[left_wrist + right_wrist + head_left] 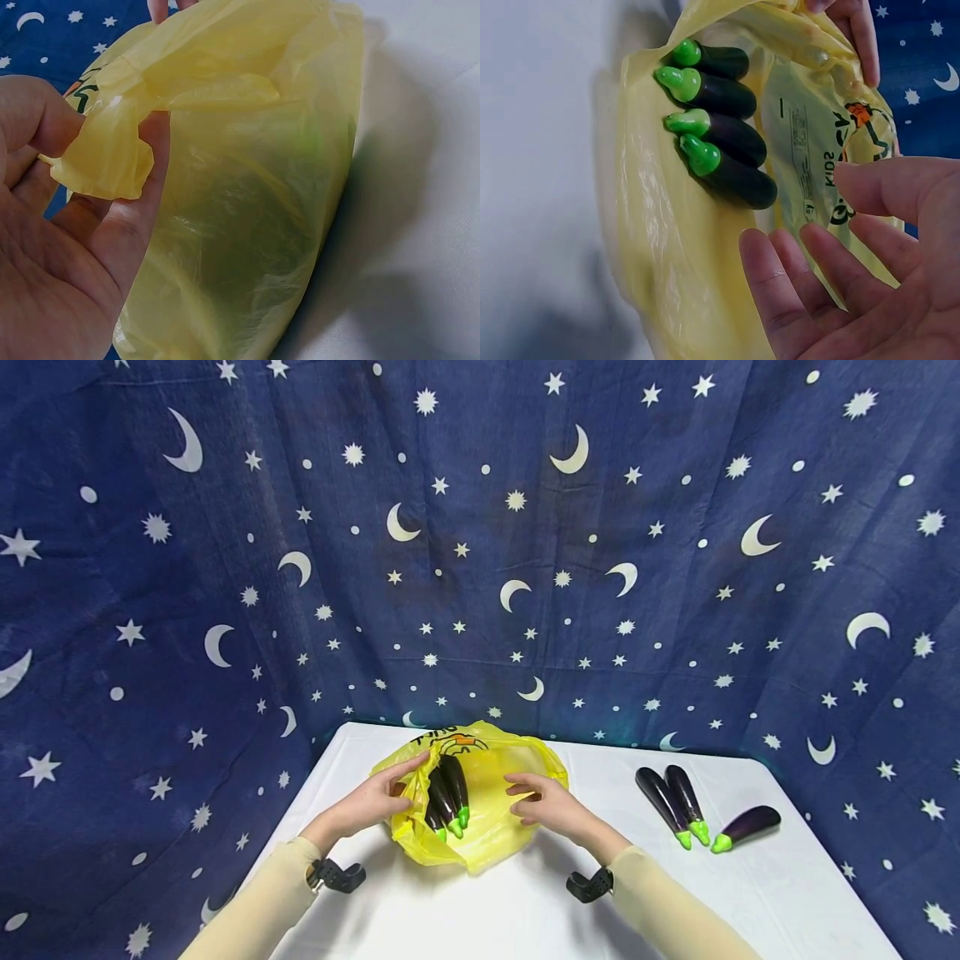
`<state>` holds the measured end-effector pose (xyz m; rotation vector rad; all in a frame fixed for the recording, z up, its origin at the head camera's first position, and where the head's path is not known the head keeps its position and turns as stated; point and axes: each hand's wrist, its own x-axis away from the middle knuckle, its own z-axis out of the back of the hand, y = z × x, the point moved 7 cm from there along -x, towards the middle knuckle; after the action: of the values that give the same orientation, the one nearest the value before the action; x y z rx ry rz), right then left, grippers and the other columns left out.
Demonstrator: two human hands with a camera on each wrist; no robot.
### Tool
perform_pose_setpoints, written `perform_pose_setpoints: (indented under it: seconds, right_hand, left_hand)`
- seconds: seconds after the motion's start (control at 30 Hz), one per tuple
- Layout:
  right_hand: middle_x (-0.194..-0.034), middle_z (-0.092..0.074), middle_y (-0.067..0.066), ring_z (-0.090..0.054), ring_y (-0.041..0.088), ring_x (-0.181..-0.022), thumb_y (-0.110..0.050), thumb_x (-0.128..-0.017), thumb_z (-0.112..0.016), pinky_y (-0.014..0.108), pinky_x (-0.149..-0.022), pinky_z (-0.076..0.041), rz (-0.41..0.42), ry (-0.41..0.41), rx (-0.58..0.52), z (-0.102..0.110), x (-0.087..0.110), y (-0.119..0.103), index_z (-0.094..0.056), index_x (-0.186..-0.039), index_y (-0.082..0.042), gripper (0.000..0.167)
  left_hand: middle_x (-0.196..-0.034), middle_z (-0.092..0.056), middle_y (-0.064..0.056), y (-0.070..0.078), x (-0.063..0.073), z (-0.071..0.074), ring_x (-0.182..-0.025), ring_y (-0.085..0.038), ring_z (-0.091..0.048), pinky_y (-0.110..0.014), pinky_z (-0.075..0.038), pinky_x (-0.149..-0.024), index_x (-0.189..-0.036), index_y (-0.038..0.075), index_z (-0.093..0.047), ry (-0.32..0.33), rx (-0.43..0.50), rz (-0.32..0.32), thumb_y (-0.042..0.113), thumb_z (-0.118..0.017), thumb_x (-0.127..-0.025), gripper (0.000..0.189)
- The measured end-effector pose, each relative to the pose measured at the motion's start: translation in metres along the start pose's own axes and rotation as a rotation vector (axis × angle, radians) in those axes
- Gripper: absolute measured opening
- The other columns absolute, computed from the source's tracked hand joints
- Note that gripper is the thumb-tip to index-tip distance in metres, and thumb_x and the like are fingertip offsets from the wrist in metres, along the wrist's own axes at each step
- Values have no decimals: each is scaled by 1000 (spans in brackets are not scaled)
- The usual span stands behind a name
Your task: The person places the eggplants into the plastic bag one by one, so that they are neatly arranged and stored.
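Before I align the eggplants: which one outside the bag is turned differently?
The rightmost eggplant: green end pointing left, while the other two lie nearly parallel.

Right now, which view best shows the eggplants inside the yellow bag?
The right wrist view: four eggplants in the yellow bag appear large and distinct. The head view shows them smaller, partly hidden; the left wrist view, only dim shapes through the bag.

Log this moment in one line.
left hand: holds bag | right hand: empty | in bag: four eggplants | on table: three eggplants

Crinkled thin-plastic bag (pixel 495 806), glossy smooth eggplants (pixel 456 782)
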<state>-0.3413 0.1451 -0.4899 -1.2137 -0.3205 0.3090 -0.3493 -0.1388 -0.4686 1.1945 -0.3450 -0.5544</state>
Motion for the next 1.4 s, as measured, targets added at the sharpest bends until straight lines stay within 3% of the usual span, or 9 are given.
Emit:
perform_pose_setpoints:
  seconds: [0.33, 0.63, 1.07, 1.3, 1.4]
  right_hand:
    - [-136, -60, 18, -63, 30, -113, -19, -94, -73, 45, -88, -57, 2, 54, -13, 30, 23, 7, -52, -148, -3, 60]
    - [-135, -59, 25, -64, 28, -109, -19, -95, -73, 41, -84, -58, 35, 146, 38, 66, 47, 11, -49, -148, 3, 62]
    - [-137, -58, 24, -61, 32, -114, -16, -95, -72, 41, -85, -58, 14, 247, 47, 106, 77, 24, -48, -149, 1, 61]
    - [-136, -59, 25, -62, 22, -110, -15, -95, -72, 36, -85, -58, 10, 317, 71, 128, 93, 35, -48, -149, 2, 61]
    - [-136, -60, 26, -62, 25, -113, -14, -96, -71, 31, -85, -56, -12, 360, 110, 142, 102, 43, -48, -149, 3, 60]
  left_hand:
    - [-167, -26, 1, -1, 1, 1, -124, -28, -56, -28, -51, -94, -163, 19, -31, 0, 2, -3, -3, -64, -91, 82]
    - [-167, -26, 2, 1, 1, 2, -122, -27, -56, -28, -51, -94, -163, 18, -30, -2, -17, -9, -4, -63, -91, 82]
    - [-167, -26, 0, 1, 2, 1, -118, -27, -58, -29, -53, -89, -163, 17, -29, -5, 10, -21, -5, -62, -91, 83]
    - [-167, -26, 0, 1, 3, 1, -118, -27, -58, -29, -53, -90, -163, 17, -28, -6, 15, -17, -3, -63, -92, 83]
    - [-167, -26, 0, 1, 3, 1, -119, -27, -58, -29, -53, -90, -163, 17, -28, -8, 18, -14, -3, -63, -92, 83]
